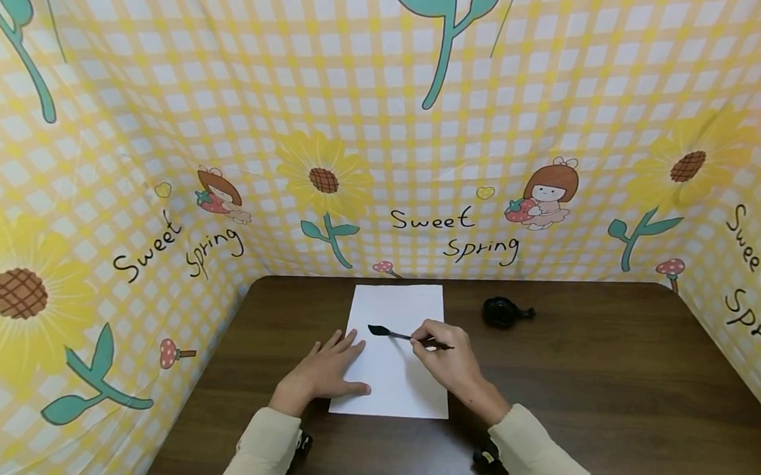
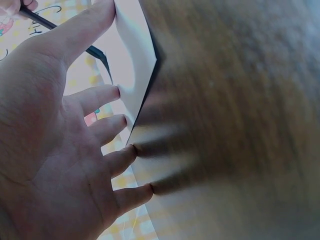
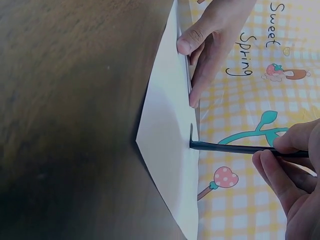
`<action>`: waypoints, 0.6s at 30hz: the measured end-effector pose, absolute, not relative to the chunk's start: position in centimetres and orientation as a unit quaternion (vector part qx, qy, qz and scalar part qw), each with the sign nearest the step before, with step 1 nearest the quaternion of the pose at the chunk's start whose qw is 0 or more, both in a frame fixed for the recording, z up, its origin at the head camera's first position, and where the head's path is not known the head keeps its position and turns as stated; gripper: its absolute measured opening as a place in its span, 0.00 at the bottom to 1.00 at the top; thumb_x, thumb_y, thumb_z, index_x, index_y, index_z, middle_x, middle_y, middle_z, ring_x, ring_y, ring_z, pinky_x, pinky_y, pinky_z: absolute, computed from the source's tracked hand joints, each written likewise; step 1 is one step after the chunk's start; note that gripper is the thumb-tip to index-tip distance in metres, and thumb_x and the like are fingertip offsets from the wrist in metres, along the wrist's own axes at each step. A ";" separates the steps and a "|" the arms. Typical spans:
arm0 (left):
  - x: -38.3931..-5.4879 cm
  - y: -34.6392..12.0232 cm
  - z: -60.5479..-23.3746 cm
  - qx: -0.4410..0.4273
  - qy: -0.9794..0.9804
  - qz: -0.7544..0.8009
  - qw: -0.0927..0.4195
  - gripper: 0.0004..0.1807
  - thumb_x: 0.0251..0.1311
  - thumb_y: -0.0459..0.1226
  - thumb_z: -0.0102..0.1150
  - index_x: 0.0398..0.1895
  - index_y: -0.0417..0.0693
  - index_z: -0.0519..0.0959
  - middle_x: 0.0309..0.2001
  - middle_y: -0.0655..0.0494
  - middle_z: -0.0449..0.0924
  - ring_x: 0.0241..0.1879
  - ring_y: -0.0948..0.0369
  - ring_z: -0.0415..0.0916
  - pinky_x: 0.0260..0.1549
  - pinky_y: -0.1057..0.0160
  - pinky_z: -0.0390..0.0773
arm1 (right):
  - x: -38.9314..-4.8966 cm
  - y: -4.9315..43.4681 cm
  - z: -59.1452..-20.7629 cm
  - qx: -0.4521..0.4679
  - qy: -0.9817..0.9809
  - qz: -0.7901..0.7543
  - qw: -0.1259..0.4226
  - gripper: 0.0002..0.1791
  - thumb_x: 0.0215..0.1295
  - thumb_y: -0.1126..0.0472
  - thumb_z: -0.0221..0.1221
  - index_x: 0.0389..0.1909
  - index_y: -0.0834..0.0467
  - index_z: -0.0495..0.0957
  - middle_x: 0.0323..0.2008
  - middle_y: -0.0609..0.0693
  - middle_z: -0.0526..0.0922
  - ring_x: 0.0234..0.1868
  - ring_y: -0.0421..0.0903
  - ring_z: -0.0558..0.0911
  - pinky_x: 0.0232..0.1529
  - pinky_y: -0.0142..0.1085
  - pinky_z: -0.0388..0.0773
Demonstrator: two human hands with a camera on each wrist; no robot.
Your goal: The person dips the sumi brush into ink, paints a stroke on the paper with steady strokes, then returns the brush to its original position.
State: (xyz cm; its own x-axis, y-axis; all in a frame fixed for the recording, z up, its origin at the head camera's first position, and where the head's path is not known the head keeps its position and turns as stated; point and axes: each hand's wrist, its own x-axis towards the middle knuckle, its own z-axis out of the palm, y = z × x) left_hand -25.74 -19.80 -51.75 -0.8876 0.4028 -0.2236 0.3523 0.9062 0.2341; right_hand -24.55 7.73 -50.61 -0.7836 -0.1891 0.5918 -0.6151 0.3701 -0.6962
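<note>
A white sheet of paper [image 1: 403, 393] lies on the dark wooden table. My right hand [image 1: 448, 356] pinches a thin dark paintbrush [image 1: 400, 335] between thumb and fingers over the sheet's right side. The brush points left, and its dark bristles [image 1: 377, 331] are at the upper left part of the paper. In the right wrist view the bristles [image 3: 191, 134] look bent sideways against the sheet. With fingers spread, my left hand [image 1: 325, 370] rests across the paper's left edge, its thumb on the sheet and its fingertips [image 2: 131, 150] by the margin.
Behind and right of the sheet sits a small black rounded object [image 1: 501, 313] with a narrow neck. Bare wooden tabletop [image 1: 596, 378] extends to the right. A yellow checked cloth [image 1: 375, 119] with flowers and lettering hangs around the table's back and sides.
</note>
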 end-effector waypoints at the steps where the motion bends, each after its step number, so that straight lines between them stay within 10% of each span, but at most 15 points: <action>1: -25.7 -19.8 -51.7 0.195 0.967 0.095 0.134 0.53 0.62 0.68 0.66 0.85 0.55 0.62 0.87 0.50 0.51 0.86 0.41 0.44 0.78 0.28 0.53 | -24.6 7.8 -50.7 0.253 -0.799 0.502 0.214 0.12 0.61 0.76 0.70 0.29 0.55 0.86 0.31 0.51 0.91 0.33 0.42 0.90 0.34 0.31 0.87; 18: -25.8 -19.9 -51.6 0.197 0.966 0.097 0.138 0.53 0.62 0.68 0.66 0.85 0.54 0.61 0.87 0.50 0.50 0.87 0.41 0.44 0.78 0.28 0.52 | -24.2 8.5 -50.3 0.247 -0.800 0.498 0.226 0.13 0.60 0.77 0.70 0.28 0.55 0.86 0.31 0.50 0.91 0.33 0.42 0.90 0.33 0.30 0.87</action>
State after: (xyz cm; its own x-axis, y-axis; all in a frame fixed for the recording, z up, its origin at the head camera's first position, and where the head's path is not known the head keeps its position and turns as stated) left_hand -25.78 -19.85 -51.64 -0.8839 0.4082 -0.2283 0.3546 0.9032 0.2418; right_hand -24.18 8.50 -50.32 -0.7757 -0.1692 0.6080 -0.6203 0.3812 -0.6854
